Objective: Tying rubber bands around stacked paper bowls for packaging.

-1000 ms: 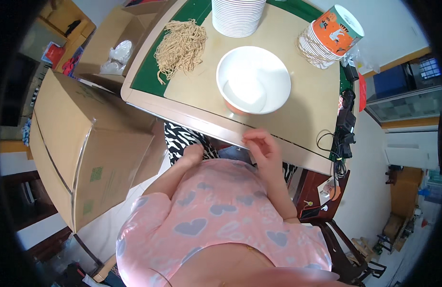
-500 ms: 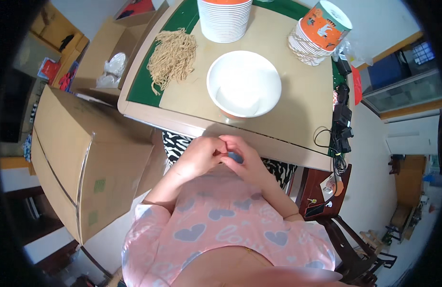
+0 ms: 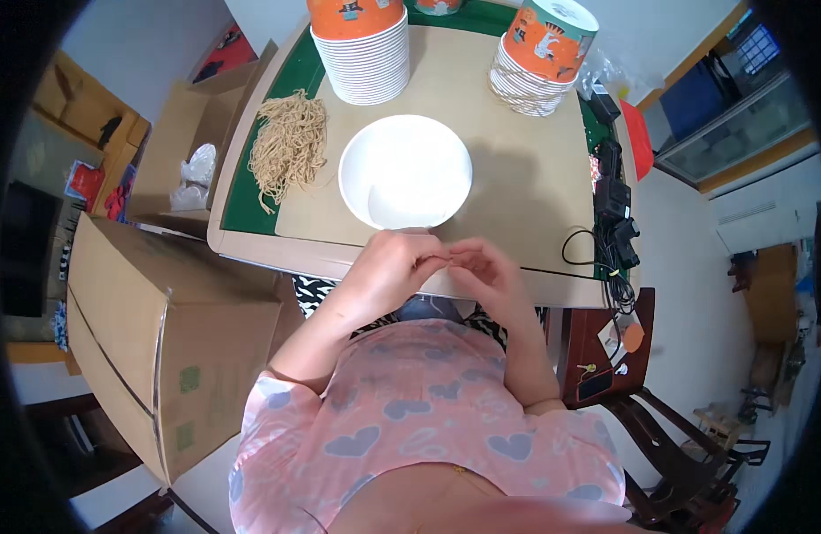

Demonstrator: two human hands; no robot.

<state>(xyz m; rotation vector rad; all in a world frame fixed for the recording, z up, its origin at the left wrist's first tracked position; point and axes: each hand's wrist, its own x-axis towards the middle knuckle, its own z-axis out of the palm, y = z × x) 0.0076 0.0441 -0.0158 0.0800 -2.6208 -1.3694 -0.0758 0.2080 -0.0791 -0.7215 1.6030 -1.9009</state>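
At six o'clock from the white tub [image 3: 406, 169], left hand [image 3: 384, 269] and right hand [image 3: 492, 283] nearly meet

The tub sits mouth up near the front edge of the surface [image 3: 455, 84], on its own. At nine o'clock from it lies a loose heap of tan string [image 3: 289, 147], well apart from the tub. At two o'clock, an upside-down stack of tubs [image 3: 548, 53] has string looped around it, so that binding looks done. At eleven o'clock, a taller stack [image 3: 362, 62], also upside down, shows no string; it and the lone tub seem to be left as they are, unbound.

The left fingers bend inward, thumb and forefinger drawn close at the tips. At five o'clock, the right thumb and forefinger are curved, with little gap between them, their tips just beside the left ones. Whether either pair pinches a bit of string is too small to tell. Neither hand grips the tub; the left knuckles are close under its near rim, and I cannot tell whether they touch it.
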